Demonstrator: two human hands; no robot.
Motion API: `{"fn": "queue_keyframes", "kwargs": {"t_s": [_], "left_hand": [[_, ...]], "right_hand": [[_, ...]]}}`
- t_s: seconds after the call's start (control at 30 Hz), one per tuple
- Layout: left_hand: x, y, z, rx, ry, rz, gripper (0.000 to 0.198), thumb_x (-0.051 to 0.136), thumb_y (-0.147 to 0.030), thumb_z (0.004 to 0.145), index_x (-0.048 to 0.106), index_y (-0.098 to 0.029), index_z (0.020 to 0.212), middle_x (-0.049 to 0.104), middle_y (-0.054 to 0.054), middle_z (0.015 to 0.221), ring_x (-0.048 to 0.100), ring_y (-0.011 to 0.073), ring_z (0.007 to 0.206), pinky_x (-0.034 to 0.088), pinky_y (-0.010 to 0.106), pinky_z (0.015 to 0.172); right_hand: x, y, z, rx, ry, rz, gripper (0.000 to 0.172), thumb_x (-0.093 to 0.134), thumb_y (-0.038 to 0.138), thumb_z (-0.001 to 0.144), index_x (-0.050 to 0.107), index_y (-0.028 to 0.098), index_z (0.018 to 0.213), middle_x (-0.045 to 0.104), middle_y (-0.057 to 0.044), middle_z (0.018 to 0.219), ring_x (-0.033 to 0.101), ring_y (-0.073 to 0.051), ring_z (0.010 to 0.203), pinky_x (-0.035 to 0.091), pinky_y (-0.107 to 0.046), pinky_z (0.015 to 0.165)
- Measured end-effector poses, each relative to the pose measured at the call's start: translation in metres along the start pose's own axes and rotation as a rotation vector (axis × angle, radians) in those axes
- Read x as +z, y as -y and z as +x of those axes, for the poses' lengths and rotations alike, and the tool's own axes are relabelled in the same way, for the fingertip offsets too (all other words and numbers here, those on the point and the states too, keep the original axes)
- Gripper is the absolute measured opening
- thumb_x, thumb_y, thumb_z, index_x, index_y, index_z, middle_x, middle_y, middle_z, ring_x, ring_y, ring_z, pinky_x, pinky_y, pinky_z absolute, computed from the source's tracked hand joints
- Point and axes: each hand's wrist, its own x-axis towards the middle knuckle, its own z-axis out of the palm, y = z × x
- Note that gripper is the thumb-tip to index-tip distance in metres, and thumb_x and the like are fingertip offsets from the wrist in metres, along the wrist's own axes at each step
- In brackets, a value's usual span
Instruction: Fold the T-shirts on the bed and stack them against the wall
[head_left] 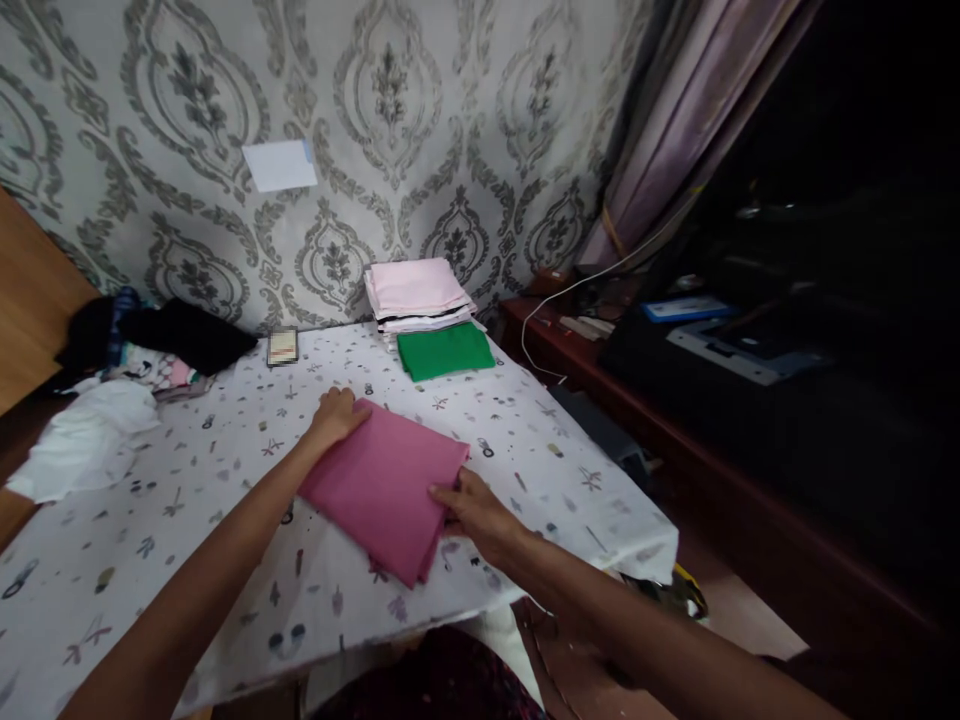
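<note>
A folded pink cloth [386,485] lies on the patterned white tablecloth [187,500] in front of me. My left hand [337,413] rests curled on the cloth's far left corner. My right hand [472,510] grips the cloth's right edge, with the thumb on top and the fingers tucked under the fold. Behind it lies a folded green cloth [445,351]. Past that, against the wall, stands a stack of folded cloths with a pale pink one on top [417,290].
A heap of black, white and patterned clothes [127,370] lies at the table's left. A small striped card [283,346] rests near the wall. A dark wooden shelf [675,420] with a white cable, books and devices runs along the right. A curtain [675,130] hangs behind.
</note>
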Motion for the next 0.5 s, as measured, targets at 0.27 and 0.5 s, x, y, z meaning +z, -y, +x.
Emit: {"fn": "queue_keyframes", "kwargs": {"t_s": [0.27, 0.5], "left_hand": [[-0.011, 0.005, -0.030, -0.166, 0.103, -0.449, 0.033, 0.067, -0.046, 0.076, 0.061, -0.017, 0.090, 0.072, 0.011, 0.095, 0.068, 0.0298, 0.089, 0.048, 0.032, 0.066], [0.000, 0.004, -0.042, -0.248, 0.341, -1.126, 0.047, 0.087, -0.037, 0.055, 0.068, -0.014, 0.092, 0.076, 0.011, 0.088, 0.072, 0.0294, 0.086, 0.055, 0.033, 0.069]], "right_hand": [[-0.024, 0.018, 0.006, -0.124, -0.020, -0.058, 0.043, 0.067, 0.033, 0.069, 0.060, 0.022, 0.109, 0.068, -0.004, 0.092, 0.063, -0.020, 0.075, 0.049, -0.030, 0.058], [-0.068, 0.026, 0.027, -0.147, -0.008, -0.082, 0.052, 0.072, 0.037, 0.064, 0.061, 0.020, 0.112, 0.070, -0.003, 0.086, 0.062, -0.020, 0.074, 0.043, -0.028, 0.060]]}}
